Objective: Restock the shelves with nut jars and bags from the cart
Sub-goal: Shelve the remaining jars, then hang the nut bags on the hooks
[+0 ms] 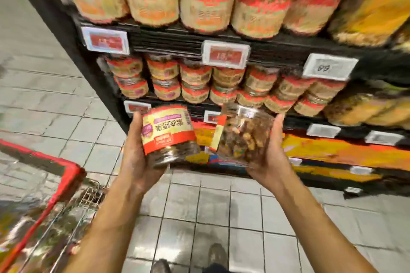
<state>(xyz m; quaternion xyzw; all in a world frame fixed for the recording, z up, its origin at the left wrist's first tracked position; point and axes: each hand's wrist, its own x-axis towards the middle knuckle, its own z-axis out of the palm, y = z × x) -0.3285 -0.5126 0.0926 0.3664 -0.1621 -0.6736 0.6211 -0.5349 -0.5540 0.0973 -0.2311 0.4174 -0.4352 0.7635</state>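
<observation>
I hold two clear nut jars in front of the shelves, both tilted. My left hand (135, 157) grips a jar with a red and cream label (168, 131) facing me. My right hand (274, 157) grips the other jar (244, 135), its label edge turned left so the brown nuts show. The jars are close together, just below the middle shelf's row of stacked small jars (221, 86). The top shelf carries larger jars (206, 4) of the same brand. The cart (51, 186) with a red rim stands at the lower left, with blurred packages inside.
Yellow and orange bags (372, 6) fill the right ends of the shelves. Price tags (225, 54) line the black shelf edges. Low shelves hold orange and yellow packs (328, 150). Grey floor tiles (210, 217) lie below, with my shoes at the bottom edge.
</observation>
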